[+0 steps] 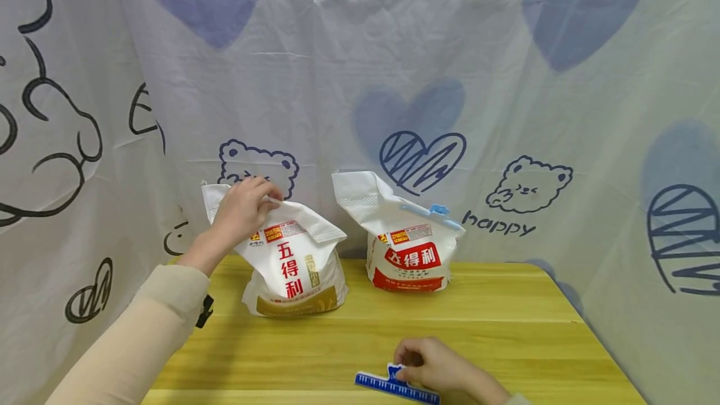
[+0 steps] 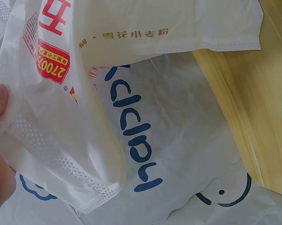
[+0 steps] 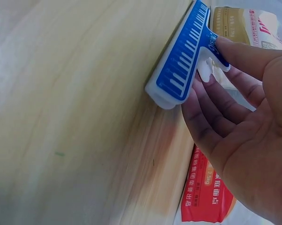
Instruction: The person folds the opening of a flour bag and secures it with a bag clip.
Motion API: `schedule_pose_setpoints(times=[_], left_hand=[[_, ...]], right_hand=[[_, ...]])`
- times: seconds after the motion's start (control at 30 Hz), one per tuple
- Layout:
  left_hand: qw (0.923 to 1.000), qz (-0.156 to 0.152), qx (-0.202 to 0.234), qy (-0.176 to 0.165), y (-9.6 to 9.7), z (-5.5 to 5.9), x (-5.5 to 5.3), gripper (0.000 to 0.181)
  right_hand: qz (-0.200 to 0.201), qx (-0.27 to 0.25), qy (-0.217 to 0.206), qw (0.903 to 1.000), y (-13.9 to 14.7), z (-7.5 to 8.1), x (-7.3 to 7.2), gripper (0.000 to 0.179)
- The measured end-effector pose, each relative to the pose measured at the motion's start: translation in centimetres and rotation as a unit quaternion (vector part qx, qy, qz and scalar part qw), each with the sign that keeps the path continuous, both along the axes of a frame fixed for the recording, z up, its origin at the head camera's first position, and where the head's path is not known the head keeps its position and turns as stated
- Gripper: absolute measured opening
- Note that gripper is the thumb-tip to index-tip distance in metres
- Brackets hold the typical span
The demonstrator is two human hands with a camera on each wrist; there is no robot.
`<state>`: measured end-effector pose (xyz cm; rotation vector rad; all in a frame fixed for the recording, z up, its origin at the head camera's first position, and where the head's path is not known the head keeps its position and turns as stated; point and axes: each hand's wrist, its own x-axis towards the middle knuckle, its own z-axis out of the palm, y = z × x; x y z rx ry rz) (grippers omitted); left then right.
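My left hand (image 1: 245,208) pinches the top edge of a white flour bag (image 1: 315,261) with red lettering and a gold band at its base. In the left wrist view the bag's perforated top strip (image 2: 61,164) hangs beside the thumb. Near the table's front, my right hand (image 1: 435,367) holds a blue sealing clip (image 1: 396,386) patterned like piano keys. The right wrist view shows thumb and fingers on the handle of the clip (image 3: 183,61). That clip is apart from both bags.
A second white flour bag (image 1: 410,267) with red panels stands to the right, a light blue clip (image 1: 433,212) across its folded top. Both bags stand on a yellow wooden table (image 1: 495,330). Behind hangs a pale curtain (image 1: 315,111) with hearts and bears.
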<state>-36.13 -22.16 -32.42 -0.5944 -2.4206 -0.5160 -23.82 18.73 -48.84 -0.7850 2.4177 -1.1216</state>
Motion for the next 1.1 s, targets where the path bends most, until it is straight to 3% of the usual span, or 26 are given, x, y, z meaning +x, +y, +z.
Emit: schedule_pose_setpoints(times=[0.23,0.43,0.67,1.1], left_hand=[[1.0,-0.002,0.001,-0.002,-0.1,0.0,0.0,0.014],[1.0,-0.003,-0.001,0.001,-0.1,-0.2,-0.1,0.014],[1.0,-0.001,0.001,-0.003,-0.1,-0.1,0.0,0.014],[1.0,-0.002,0.002,-0.007,-0.1,-0.1,-0.1,0.014]], right_hand=[[-0.005,-0.017,-0.008,0.9998,-0.1,0.4,0.0,0.022],[-0.019,-0.021,0.012,0.9995,-0.3,1.0,0.1,0.03],[-0.054,-0.043,0.023,0.9974,-0.7,1.6,0.1,0.026],[-0.138,-0.137,0.051,0.9796,-2.3,3.2,-0.1,0.03]])
